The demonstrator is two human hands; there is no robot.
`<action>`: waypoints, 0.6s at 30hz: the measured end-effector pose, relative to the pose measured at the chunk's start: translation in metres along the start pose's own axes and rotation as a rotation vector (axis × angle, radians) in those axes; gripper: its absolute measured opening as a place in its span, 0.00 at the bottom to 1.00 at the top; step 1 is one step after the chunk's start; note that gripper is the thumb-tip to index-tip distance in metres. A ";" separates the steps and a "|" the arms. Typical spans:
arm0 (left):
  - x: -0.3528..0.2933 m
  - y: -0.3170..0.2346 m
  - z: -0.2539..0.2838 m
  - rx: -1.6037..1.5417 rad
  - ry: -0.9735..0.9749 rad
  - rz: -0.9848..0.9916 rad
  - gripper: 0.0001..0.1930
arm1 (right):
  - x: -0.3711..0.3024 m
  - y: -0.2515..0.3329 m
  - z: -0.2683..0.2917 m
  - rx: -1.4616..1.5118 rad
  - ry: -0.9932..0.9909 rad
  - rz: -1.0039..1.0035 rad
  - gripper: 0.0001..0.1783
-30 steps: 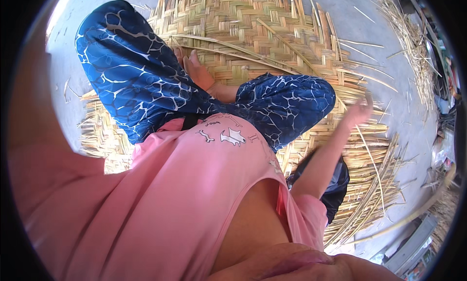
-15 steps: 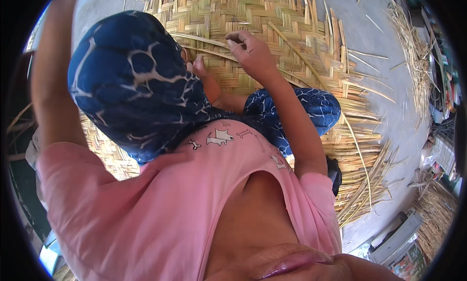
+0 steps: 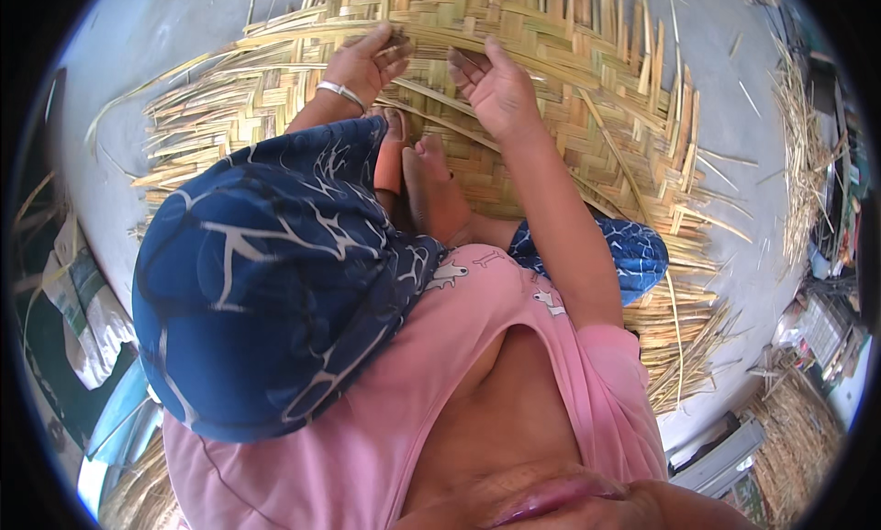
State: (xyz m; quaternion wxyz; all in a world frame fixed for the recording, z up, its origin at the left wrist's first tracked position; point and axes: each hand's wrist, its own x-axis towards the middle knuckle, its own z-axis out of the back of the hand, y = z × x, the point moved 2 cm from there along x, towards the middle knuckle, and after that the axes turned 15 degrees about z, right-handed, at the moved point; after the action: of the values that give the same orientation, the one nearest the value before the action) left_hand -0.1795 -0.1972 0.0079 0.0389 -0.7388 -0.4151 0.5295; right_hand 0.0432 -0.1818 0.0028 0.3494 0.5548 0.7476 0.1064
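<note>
A long pale-green split-cane strip (image 3: 262, 40) runs from the far left across a large woven mat (image 3: 551, 154) of the same material. My left hand (image 3: 362, 71), with a light bracelet on its wrist, has its fingers curled and its thumb on the strip. To its right, my right hand (image 3: 500, 97) is bent over the same strip, thumb and fingers closing at it; the exact contact is partly hidden. Between and below the hands, loose strips (image 3: 429, 99) lie across the weave. My bare feet (image 3: 431, 186) rest on the mat, close below the hands.
My raised knee (image 3: 266, 282) in blue patterned cloth fills the left side. Uneven cane ends (image 3: 702, 227) stick out along the mat's right edge onto the grey floor (image 3: 734, 145). Bundles of straw-like pieces (image 3: 798, 154) and clutter lie farther right.
My left hand has come down from the far left to the mat, beside the right. A long strip now stretches across under both hands. The view has shifted, and my knee appears lower.
</note>
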 end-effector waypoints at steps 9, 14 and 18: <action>-0.062 -0.033 -0.014 1.391 -0.213 -0.844 0.18 | -0.001 -0.001 0.040 0.038 0.086 -0.124 0.16; -0.035 -0.049 -0.010 1.809 -0.076 -0.630 0.21 | -0.006 0.017 0.028 0.068 0.277 -0.123 0.16; -0.072 -0.034 -0.050 1.938 -0.137 -0.414 0.16 | -0.011 0.033 0.046 -0.046 0.214 -0.068 0.14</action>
State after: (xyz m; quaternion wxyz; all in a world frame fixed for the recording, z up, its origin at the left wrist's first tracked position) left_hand -0.1648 -0.2031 0.1012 0.6934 -0.2686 0.0748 0.6644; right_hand 0.0990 -0.1903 -0.0088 0.2833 0.5065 0.7964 0.1702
